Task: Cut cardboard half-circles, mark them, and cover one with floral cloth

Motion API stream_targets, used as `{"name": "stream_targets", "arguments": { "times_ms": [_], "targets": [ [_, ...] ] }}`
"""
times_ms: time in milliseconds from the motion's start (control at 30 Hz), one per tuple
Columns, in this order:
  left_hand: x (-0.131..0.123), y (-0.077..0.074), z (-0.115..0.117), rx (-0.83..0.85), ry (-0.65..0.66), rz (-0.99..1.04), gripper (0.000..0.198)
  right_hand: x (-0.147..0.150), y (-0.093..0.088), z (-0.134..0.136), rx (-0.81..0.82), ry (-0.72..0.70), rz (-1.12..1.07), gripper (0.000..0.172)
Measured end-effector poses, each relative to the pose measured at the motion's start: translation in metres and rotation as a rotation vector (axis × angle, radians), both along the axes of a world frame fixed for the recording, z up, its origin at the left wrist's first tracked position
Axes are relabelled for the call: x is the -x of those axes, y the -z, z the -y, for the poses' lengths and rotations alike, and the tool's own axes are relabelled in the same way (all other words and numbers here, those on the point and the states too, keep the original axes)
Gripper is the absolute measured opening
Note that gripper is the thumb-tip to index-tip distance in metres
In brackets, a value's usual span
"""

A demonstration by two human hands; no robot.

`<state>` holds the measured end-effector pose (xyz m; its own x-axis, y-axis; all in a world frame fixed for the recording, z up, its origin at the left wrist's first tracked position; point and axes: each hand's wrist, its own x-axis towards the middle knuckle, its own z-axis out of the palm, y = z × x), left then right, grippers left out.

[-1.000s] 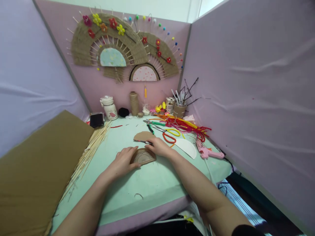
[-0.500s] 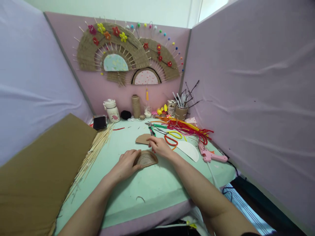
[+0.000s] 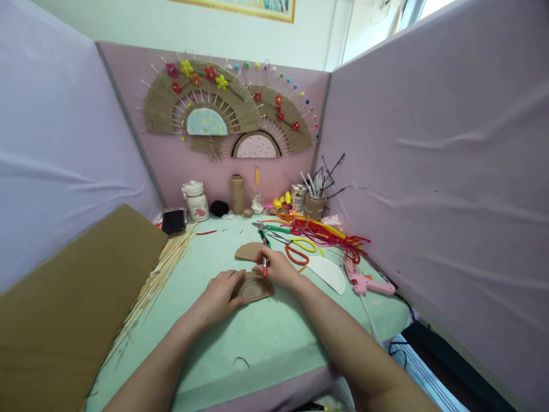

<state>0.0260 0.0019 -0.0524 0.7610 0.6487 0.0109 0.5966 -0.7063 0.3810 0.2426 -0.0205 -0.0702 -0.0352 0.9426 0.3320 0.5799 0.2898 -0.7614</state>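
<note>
The right hand (image 3: 277, 268) had swung its gripped pen (image 3: 265, 266) from sideways to roughly upright, seemingly placed for use at the protractor (image 3: 254, 287), which lay over a cardboard half-disc (image 3: 270, 292), its left end clasped by the left hand's (image 3: 222, 293) fingers.

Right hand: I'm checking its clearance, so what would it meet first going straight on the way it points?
Probably the brown cardboard piece just beyond the right hand, though depth there is unclear.

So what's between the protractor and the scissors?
In the head view, the right hand, holding a pen, lies between the protractor and the scissors.
</note>
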Motion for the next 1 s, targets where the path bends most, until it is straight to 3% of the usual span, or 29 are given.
{"name": "stream_targets", "arguments": {
  "times_ms": [233, 533, 867, 1000],
  "targets": [
    [-0.001, 0.004, -0.007, -0.021, -0.016, 0.001, 0.037, 0.001, -0.001, 0.0, 0.041, -0.003, 0.091, 0.01],
    [-0.004, 0.017, -0.014, -0.089, -0.036, 0.111, 0.037, 0.001, 0.002, -0.001, 0.142, -0.036, 0.128, 0.017],
    [-0.007, 0.029, -0.021, 0.011, -0.151, 0.282, 0.051, 0.003, 0.012, -0.004, 0.181, -0.041, -0.078, 0.038],
    [-0.006, 0.025, -0.014, 0.044, -0.161, 0.272, 0.076, -0.002, 0.014, -0.009, 0.156, 0.032, -0.191, 0.034]
  ]
}}
